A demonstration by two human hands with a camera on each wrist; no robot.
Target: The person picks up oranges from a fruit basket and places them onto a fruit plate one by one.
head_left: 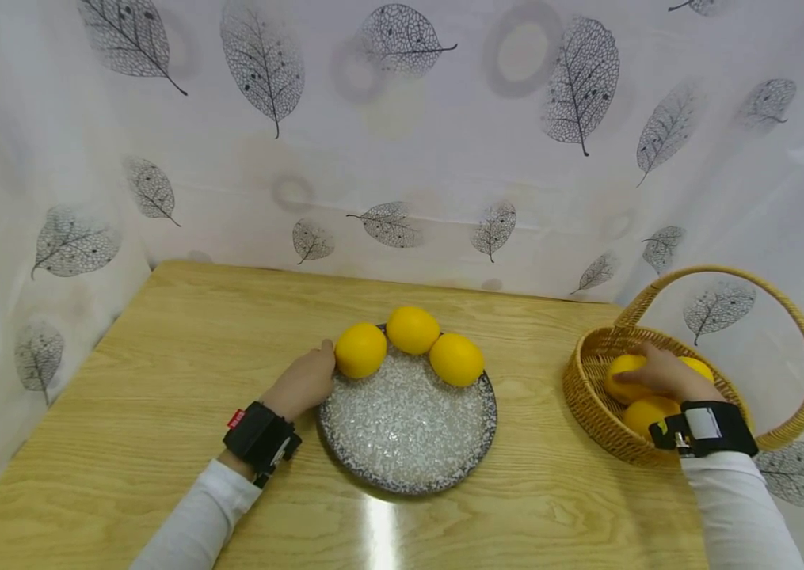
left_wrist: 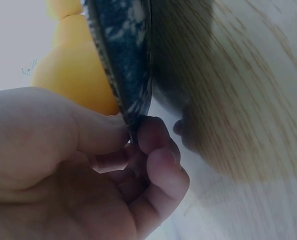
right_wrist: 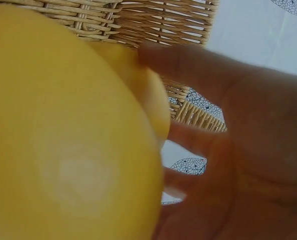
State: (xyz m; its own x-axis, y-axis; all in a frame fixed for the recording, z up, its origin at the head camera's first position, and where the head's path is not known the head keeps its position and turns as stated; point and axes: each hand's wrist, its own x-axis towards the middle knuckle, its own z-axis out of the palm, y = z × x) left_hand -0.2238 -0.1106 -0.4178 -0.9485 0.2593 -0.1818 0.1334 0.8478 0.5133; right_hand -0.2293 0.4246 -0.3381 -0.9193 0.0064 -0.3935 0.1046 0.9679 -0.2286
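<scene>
"Starting at the left, what are you holding?"

"Your left hand point(head_left: 305, 382) pinches the rim of the speckled plate point(head_left: 409, 431) between thumb and fingers, just beside the leftmost lemon point(head_left: 361, 350)."

"And how much is done?"

"3 lemons sit on your plate along its far edge: that leftmost one, the middle lemon point(head_left: 413, 329) touching it or nearly so, and the rightmost lemon point(head_left: 456, 359). The near part of the plate is bare, so I judge you partway through."

"What's left, over on the right?"

"Your wicker basket point(head_left: 587, 412) shows 3 more. Your right hand point(head_left: 668, 374) is in it, thumb and fingers curled round the far-left lemon point(head_left: 619, 380); I cannot tell whether that one is lifted. The near lemon point(head_left: 647, 416) and the far-right lemon point(head_left: 699, 366) lie beside it, and your hand may hide others."
</scene>
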